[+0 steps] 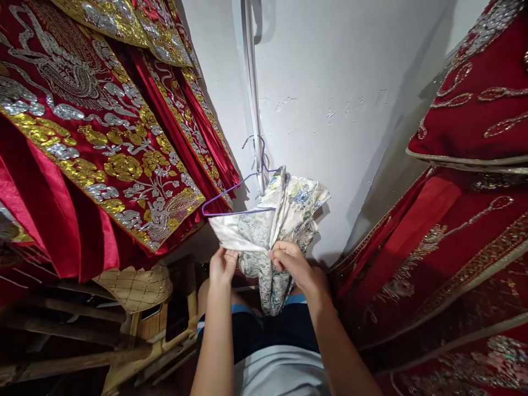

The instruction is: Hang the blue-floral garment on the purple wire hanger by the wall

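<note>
Right half of the wire hanger is buried inside the floral garment. Fingertips of the right hand are tucked into its folds; the left hand has its fingers behind the white hem. Both forearms run off the bottom edge. Red embroidered robes are cropped at left and top. Dark wooden pieces at lower left: kind not discernible.

Both hands gripped a pale floral garment draped over a purple wire hanger: the left hand pinched its white lower edge, the right hand clutched the bunched cloth beside it. Red robes embroidered in gold and silver hung on either side, against a white wall.
</note>
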